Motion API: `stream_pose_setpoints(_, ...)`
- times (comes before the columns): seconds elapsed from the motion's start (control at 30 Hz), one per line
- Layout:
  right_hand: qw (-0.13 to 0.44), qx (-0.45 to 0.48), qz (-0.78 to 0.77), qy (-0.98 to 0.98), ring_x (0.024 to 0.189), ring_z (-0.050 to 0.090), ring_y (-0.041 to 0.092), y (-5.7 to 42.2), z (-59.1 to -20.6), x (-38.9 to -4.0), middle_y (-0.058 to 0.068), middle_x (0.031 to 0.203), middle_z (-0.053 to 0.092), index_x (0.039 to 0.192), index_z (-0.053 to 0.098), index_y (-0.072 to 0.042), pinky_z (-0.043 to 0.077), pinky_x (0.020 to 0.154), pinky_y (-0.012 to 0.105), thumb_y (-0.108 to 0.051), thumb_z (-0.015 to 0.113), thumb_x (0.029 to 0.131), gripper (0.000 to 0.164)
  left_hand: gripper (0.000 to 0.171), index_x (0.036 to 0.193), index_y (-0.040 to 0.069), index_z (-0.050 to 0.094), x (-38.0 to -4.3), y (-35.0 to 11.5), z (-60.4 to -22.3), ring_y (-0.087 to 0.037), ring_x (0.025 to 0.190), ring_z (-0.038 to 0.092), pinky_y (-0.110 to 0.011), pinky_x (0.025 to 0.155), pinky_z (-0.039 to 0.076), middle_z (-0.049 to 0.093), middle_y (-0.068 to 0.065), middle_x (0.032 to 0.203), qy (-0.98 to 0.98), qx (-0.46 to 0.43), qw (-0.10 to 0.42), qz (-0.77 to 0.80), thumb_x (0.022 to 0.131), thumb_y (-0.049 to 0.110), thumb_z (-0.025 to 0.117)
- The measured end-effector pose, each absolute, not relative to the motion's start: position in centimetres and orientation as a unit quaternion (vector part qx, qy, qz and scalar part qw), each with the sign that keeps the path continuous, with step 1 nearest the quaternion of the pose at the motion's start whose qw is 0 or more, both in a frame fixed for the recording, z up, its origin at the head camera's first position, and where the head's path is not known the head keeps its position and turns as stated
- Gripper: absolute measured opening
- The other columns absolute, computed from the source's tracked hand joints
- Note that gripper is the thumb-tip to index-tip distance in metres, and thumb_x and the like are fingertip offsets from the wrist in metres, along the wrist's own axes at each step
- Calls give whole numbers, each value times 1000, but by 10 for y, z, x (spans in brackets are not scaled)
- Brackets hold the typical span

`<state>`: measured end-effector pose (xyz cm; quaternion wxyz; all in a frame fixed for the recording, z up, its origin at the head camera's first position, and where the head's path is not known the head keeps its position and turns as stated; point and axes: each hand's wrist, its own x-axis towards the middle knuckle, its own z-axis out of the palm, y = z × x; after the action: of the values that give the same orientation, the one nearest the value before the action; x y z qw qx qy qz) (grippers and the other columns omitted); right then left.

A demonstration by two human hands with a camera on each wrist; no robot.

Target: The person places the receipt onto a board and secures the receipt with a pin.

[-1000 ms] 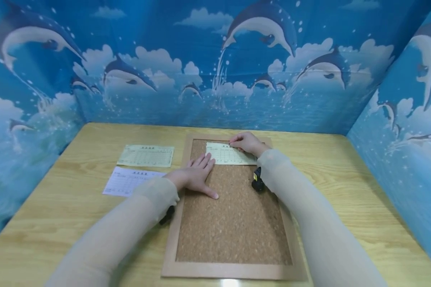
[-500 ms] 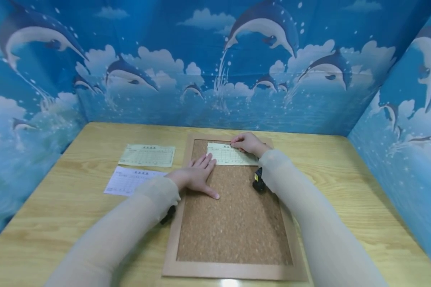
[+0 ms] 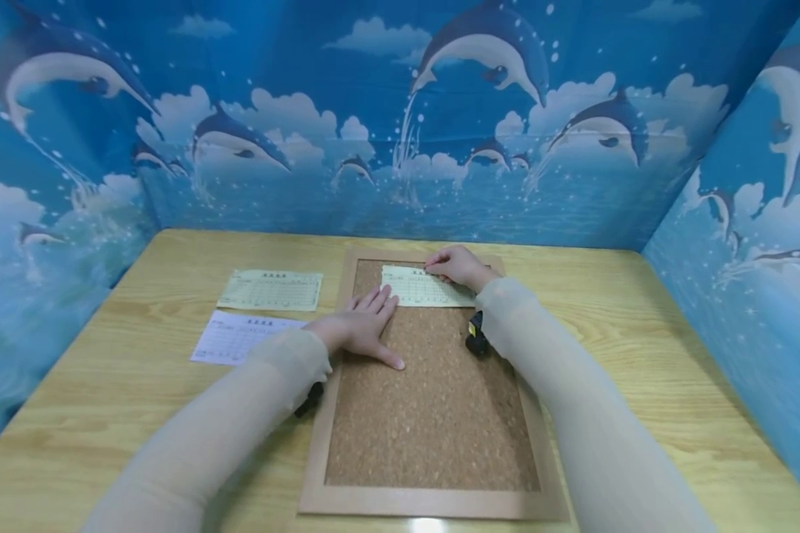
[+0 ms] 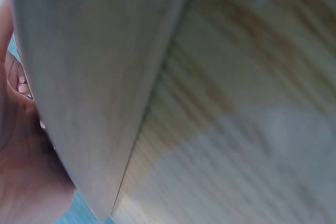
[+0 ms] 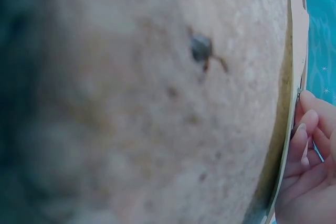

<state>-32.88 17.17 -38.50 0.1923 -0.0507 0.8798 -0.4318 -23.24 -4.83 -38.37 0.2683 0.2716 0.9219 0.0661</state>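
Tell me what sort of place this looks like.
Probably a small screened-off work booth, perhaps set up for recording: a dolphin-print backdrop borders the wood-grain table at the back and both sides, and a framed corkboard lies on the tabletop.

And the wood-grain tabletop is hemmed on three sides by blue dolphin-print cloth; white glare is reflected nearside!
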Motion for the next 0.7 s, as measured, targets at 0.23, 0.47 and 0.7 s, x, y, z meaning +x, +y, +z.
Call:
stream_pose_setpoints(0.23,198,-51,-433,878,65,49,15,170,-386,-330,6,88,59,108,66,-6,44,61,28,-20,58,94,21,125,149,10,-8,-228,-49,-378,-25,138,-19,-47,110,-5,-20,-11,152,920,277,268,71,67,79,55)
stream_pose_setpoints(0.47,196,-50,-431,879,65,49,14,169,-383,-328,7,88,59,108,66,-6,44,61,28,-19,57,94,21,125,149,12,-10,-230,-50,-380,-24,138,-21,-45,110,-6,-22,-10,152,920,272,271,73,66,81,54)
stream_pose_setpoints(0.7,193,-47,-425,883,67,51,14,169,-383,-328,6,90,59,107,66,-6,45,62,27,-19,58,94,20,128,148,14,-13,-235,-49,-390,-24,137,-22,-46,110,-6,-25,-7,151,921,271,270,72,63,83,54)
